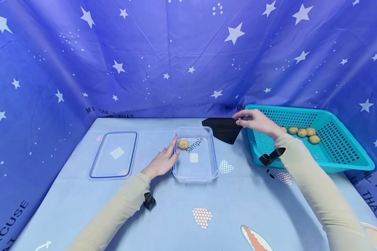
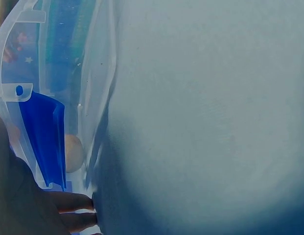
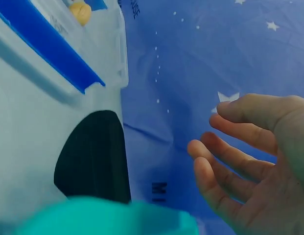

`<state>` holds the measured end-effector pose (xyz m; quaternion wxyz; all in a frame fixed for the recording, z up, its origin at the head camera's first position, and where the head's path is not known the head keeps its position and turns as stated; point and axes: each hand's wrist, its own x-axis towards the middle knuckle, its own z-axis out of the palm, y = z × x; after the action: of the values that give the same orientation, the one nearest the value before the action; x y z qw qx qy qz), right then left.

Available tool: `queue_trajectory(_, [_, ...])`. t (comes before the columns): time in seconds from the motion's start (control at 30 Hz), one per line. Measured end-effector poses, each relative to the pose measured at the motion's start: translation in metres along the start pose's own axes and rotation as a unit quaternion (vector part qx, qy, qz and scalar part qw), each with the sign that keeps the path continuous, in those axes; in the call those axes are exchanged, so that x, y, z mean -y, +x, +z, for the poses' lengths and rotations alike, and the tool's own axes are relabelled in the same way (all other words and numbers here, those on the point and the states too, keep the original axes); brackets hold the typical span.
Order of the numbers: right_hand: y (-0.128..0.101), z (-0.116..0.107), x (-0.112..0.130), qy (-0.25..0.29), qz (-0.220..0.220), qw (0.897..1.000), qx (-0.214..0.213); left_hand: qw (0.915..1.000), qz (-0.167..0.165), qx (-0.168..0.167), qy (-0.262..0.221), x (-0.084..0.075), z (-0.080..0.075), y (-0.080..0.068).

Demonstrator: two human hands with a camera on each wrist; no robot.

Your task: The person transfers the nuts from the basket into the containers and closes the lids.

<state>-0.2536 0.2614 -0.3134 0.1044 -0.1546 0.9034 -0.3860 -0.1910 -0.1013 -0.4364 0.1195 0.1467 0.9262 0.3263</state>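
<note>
**Head view: one ball in the box, more waiting in the basket**

Head view shows a blue table (image 1: 188, 209) with star cloth hung behind it. On the right sits a big teal basket (image 1: 348, 157), tipped a little toward the person. A few small brown balls (image 1: 302, 132) lie in a row inside it. In the middle stands a clear box (image 1: 195, 174) with one brown ball (image 1: 183, 144) already in its far left corner. A flat clear lid (image 1: 113, 155) lies well apart on the left. A black mat (image 1: 223, 129) lies between the box and the basket.

The left hand (image 1: 162, 161) rests with straight fingers against the left side of the box. It holds nothing; it just steadies the box. The right hand (image 1: 254, 121) hangs over the near corner of the basket, by the edge of the black mat. The right wrist view shows its fingers (image 3: 230, 156) spread and loose, with nothing in them.

The step in hand looks like fetching the next ball. To do it well, the right hand should likely reach deeper into the basket, since the balls lie farther back. A soft pinch on one ball at a time seems best, because they are round and may roll. The left hand would do well to stay on the box so it cannot slide.
</note>
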Motion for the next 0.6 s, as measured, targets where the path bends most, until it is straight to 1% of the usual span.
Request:
queue_trajectory(0.17, [-0.001, -0.011, -0.009, -0.009, 0.012, 1.0, -0.005, 1.0, 0.002, 0.0, -0.001, 0.0, 0.0, 0.0])
queue_trajectory(0.37, [-0.002, -0.022, -0.02, -0.032, 0.021, 0.999, 0.0, 1.0, 0.005, -0.004, 0.0, 0.0, 0.0, 0.0])
queue_trajectory(0.6, [-0.006, -0.033, -0.033, -0.037, 0.034, 0.999, -0.001, 0.9999, 0.007, -0.002, -0.01, -0.001, -0.001, 0.0])
